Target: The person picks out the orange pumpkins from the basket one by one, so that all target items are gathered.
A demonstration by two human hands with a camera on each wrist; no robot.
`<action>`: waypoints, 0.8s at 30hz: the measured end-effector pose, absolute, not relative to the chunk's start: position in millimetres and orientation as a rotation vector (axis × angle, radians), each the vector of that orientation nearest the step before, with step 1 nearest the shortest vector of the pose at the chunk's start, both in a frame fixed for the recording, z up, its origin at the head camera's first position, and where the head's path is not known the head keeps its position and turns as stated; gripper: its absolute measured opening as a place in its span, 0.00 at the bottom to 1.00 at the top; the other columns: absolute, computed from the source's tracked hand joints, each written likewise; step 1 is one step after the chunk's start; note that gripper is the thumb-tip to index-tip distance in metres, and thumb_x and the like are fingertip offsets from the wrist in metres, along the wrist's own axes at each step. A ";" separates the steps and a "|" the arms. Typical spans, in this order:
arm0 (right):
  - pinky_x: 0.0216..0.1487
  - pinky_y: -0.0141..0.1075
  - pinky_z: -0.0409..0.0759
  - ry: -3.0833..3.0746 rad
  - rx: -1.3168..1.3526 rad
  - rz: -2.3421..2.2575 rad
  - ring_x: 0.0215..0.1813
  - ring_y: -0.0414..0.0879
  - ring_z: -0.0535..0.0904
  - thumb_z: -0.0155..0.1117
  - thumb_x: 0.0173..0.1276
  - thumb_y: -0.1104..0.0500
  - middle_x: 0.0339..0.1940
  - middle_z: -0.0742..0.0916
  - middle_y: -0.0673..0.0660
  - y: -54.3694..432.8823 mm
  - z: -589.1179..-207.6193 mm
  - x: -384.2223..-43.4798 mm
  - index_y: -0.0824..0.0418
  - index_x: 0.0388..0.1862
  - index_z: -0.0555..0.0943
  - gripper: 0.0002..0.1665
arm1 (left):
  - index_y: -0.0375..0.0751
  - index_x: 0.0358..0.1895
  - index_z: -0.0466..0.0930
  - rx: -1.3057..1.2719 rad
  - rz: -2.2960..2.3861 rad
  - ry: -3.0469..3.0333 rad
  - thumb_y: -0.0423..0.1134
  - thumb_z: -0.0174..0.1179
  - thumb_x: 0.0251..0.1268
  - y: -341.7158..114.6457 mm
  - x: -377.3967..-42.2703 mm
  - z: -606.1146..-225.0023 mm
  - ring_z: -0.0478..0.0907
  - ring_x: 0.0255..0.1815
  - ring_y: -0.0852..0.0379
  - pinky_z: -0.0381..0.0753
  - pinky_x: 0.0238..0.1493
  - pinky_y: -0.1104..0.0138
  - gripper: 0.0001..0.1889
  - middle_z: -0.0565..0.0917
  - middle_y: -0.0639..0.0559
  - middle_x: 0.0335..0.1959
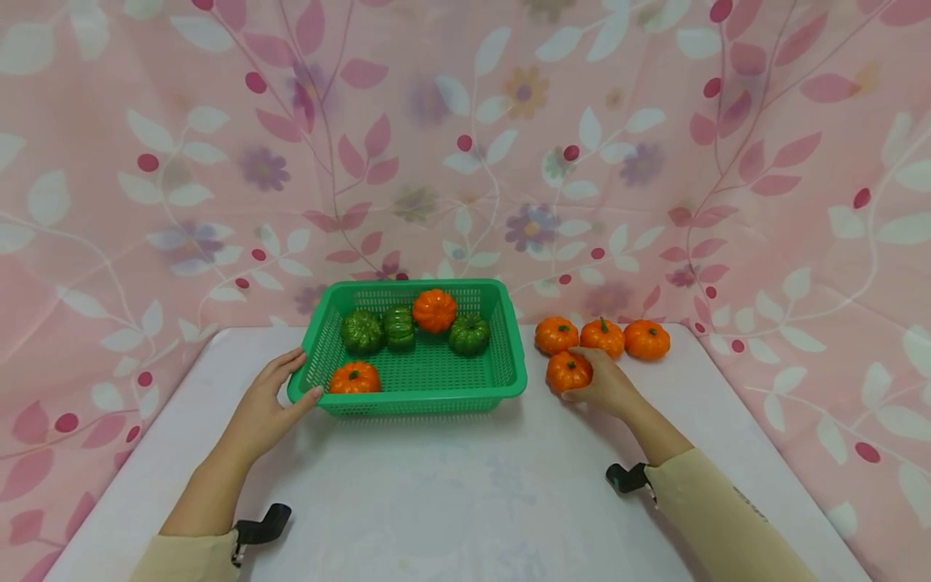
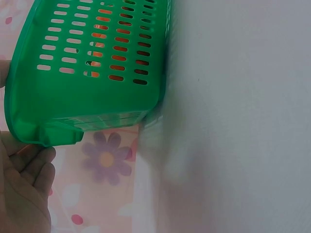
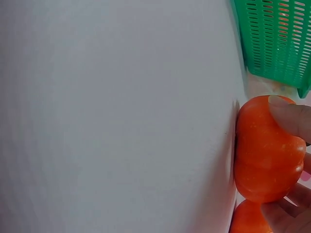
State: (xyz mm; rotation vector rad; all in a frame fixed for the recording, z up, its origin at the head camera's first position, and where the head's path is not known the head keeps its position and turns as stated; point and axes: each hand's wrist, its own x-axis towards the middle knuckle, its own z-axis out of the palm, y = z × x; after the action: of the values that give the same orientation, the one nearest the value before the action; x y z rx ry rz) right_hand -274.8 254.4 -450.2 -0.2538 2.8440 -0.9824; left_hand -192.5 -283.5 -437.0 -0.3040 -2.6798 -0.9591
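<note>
A green plastic basket (image 1: 429, 398) stands on the table, and my left hand (image 1: 263, 414) holds its near left corner, thumb at the front rim and fingers at the left side. In the left wrist view, fingertips (image 2: 46, 160) touch the underside of the basket's rim. Inside the basket lie two orange pumpkins, one at the front left (image 1: 355, 377) and one at the back (image 1: 435, 311), with three small green pumpkins (image 1: 469, 335). Right of the basket, my right hand (image 1: 612, 388) grips a small orange pumpkin (image 3: 267, 150) between thumb and fingers, low over the table.
Behind the gripped pumpkin, three more orange pumpkins (image 1: 646, 339) stand in a row on the white-covered table (image 1: 436, 501). A pink floral cloth (image 1: 465, 162) hangs behind and along both sides. A black wrist camera (image 1: 263, 525) juts from each sleeve.
</note>
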 end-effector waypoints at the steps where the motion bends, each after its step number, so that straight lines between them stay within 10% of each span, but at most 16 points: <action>1: 0.68 0.69 0.61 2.844 -0.247 -0.984 0.71 0.69 0.62 0.80 0.57 0.53 0.73 0.66 0.70 254.3 -450.1 -274.7 0.61 0.73 0.66 0.49 | 0.29 0.74 0.64 -0.305 -0.960 -2.680 0.48 0.66 0.68 -283.2 -192.4 -436.6 0.57 0.74 0.30 0.61 0.64 0.32 0.38 0.62 0.38 0.76; 24: 0.68 0.69 0.61 2.844 -0.222 -0.982 0.70 0.69 0.62 0.81 0.56 0.51 0.73 0.66 0.70 250.8 -449.7 -274.8 0.61 0.74 0.64 0.51 | 0.30 0.73 0.64 -0.300 -0.969 -2.672 0.48 0.67 0.67 -283.2 -191.9 -437.1 0.57 0.74 0.31 0.61 0.65 0.32 0.38 0.62 0.38 0.75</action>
State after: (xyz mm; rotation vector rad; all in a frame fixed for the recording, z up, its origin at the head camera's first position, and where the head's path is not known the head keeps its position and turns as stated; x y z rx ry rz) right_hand -274.8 250.8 -449.7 -0.2224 2.8439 -0.9817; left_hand -191.9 -283.2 -437.1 -0.2997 -2.6718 -0.9689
